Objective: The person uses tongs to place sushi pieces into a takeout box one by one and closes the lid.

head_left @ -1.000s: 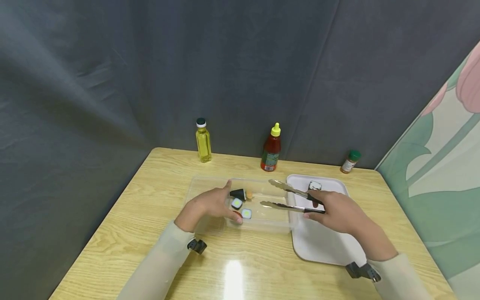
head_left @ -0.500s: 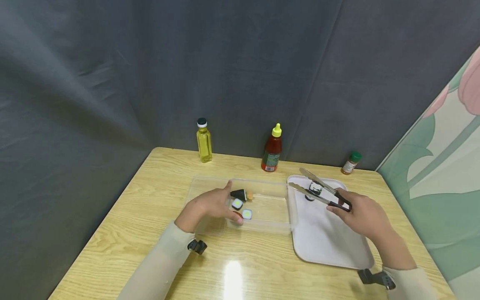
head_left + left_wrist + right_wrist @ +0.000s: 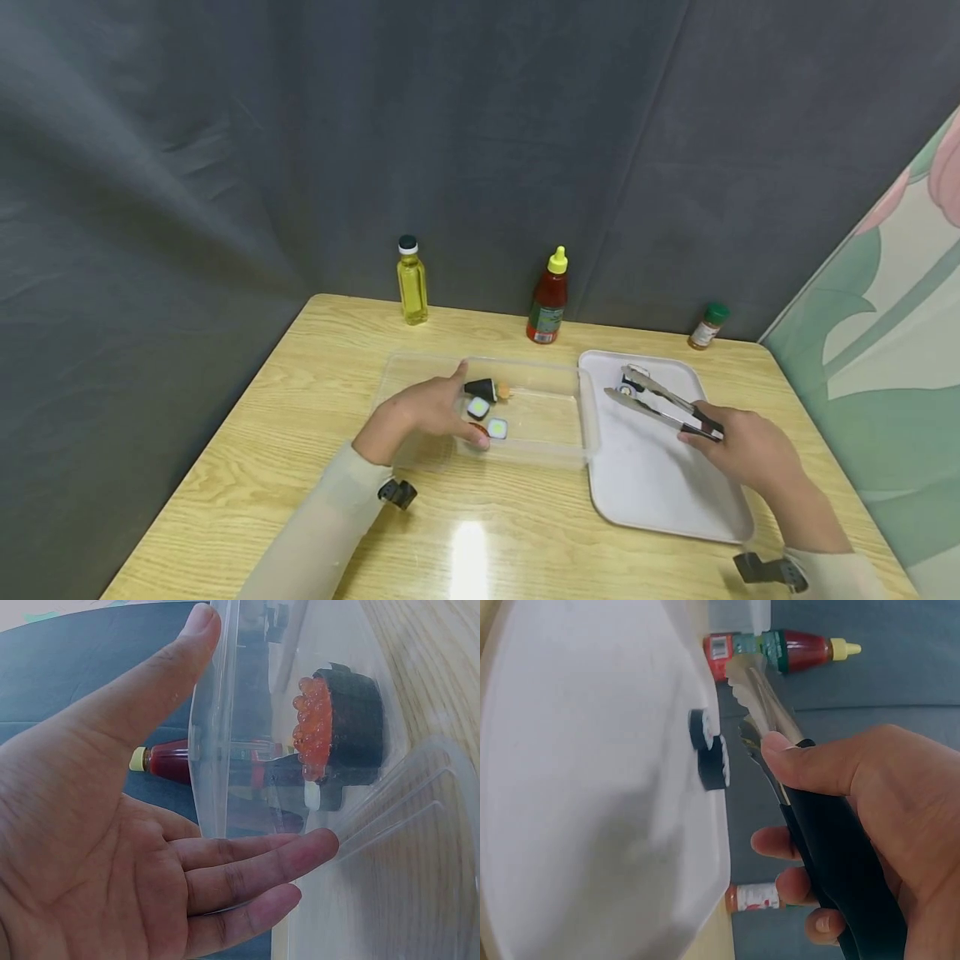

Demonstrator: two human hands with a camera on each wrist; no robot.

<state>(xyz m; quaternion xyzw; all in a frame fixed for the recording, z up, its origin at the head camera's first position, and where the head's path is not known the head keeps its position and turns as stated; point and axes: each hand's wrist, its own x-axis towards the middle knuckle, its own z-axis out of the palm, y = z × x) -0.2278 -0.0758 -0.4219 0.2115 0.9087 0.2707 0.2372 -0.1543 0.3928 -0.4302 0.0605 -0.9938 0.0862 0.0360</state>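
Observation:
My left hand (image 3: 427, 410), fingers spread and fairly straight, rests at the left end of a clear plastic container (image 3: 543, 454). Inside it lie a black cone piece (image 3: 480, 389) and two white square pieces (image 3: 477, 407); the left wrist view shows a dark roll topped with orange beads (image 3: 356, 727). My right hand (image 3: 757, 446) grips metal tongs (image 3: 660, 405) by their black handles, the tips apart above the white tray (image 3: 675, 492). Two black-and-white rolls (image 3: 714, 761) sit side by side near the tray's edge, outside the tongs in the right wrist view.
Behind the container stand an oil bottle (image 3: 412, 287) and a red sauce bottle (image 3: 548, 304). A green-capped spice jar (image 3: 708, 326) is at the back right. The clear lid (image 3: 393, 371) is under or beside my left hand. A grey curtain (image 3: 480, 150) hangs behind the table.
My right hand has carried the tongs from above the container rightward over the tray, and their tips have drawn closer together. The left hand stays at the container.

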